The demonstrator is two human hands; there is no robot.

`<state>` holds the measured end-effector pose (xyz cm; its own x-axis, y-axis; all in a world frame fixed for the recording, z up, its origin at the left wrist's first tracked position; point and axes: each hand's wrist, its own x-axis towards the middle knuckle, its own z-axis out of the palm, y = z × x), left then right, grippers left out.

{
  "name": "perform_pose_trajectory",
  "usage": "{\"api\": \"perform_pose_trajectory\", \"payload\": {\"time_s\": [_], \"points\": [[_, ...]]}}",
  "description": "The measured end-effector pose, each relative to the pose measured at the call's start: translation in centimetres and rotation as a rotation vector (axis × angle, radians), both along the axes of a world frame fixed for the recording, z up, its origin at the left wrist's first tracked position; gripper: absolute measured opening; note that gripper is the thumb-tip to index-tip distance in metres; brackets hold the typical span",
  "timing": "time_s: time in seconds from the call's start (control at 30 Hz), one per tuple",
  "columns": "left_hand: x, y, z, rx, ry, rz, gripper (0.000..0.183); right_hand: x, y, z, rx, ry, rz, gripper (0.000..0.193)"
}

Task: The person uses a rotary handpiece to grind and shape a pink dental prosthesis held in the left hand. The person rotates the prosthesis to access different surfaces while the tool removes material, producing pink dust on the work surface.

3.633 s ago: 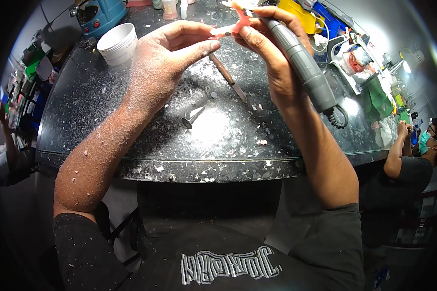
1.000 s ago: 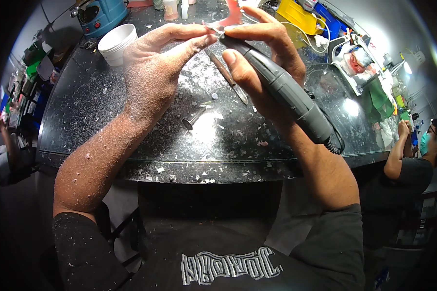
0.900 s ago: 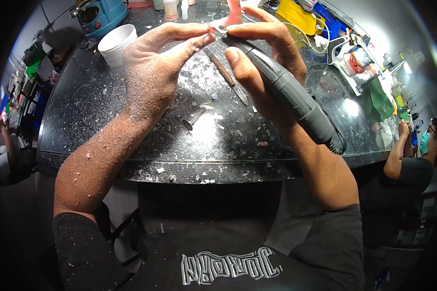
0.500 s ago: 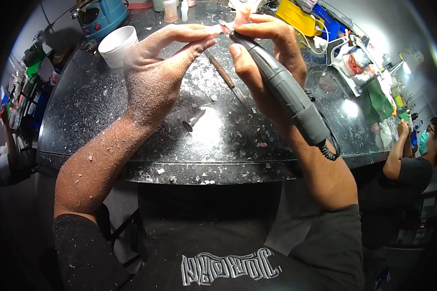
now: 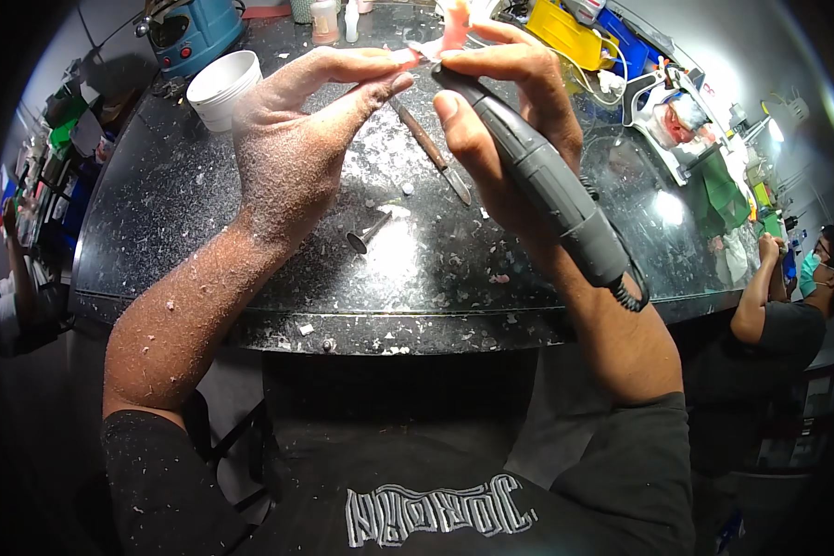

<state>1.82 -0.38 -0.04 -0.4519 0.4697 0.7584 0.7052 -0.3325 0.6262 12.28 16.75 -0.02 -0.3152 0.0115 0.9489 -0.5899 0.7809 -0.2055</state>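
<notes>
A pink denture-like acrylic piece (image 5: 455,30) is at the top middle, between both hands. Its near end is pinched by the thumb and fingers of my left hand (image 5: 292,134), which is coated in pale dust. Wrapped around a dark grey rotary handpiece (image 5: 551,181) is my right hand (image 5: 528,97); its fingertips also reach the pink piece. The handpiece's front end is close to the piece, but I cannot make out the bit. Below the hands lies a wooden-handled knife (image 5: 423,139), with a small dark flared metal part (image 5: 360,243) nearer to me.
Dust and chips cover the black bench (image 5: 417,320). A white tub (image 5: 224,88) and a blue machine (image 5: 195,37) stand at the left. A yellow bin (image 5: 562,35) and a white frame with a pink-red model (image 5: 681,120) are at the right. A masked co-worker (image 5: 788,306) sits far right.
The handpiece has shifted slightly down toward me, its front end a little lower. The pink piece has moved up slightly. My left hand stays almost still.
</notes>
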Motion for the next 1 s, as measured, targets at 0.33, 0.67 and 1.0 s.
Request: {"api": "perform_pose_trajectory", "payload": {"time_s": [0.33, 0.67, 1.0], "points": [[0.33, -0.07, 0.29, -0.011, 0.004, -0.003, 0.015, -0.14, -0.26, -0.06, -0.045, 0.008, 0.012, 0.033], [0.33, -0.06, 0.19, -0.027, -0.028, 0.007, 0.015, 0.39, -0.35, 0.22, 0.069, -0.022, -0.023, 0.033], [0.58, -0.14, 0.26, -0.003, -0.072, -0.019, 0.015, 0.72, -0.31, 0.51, 0.193, -0.031, -0.033, 0.032]]}}
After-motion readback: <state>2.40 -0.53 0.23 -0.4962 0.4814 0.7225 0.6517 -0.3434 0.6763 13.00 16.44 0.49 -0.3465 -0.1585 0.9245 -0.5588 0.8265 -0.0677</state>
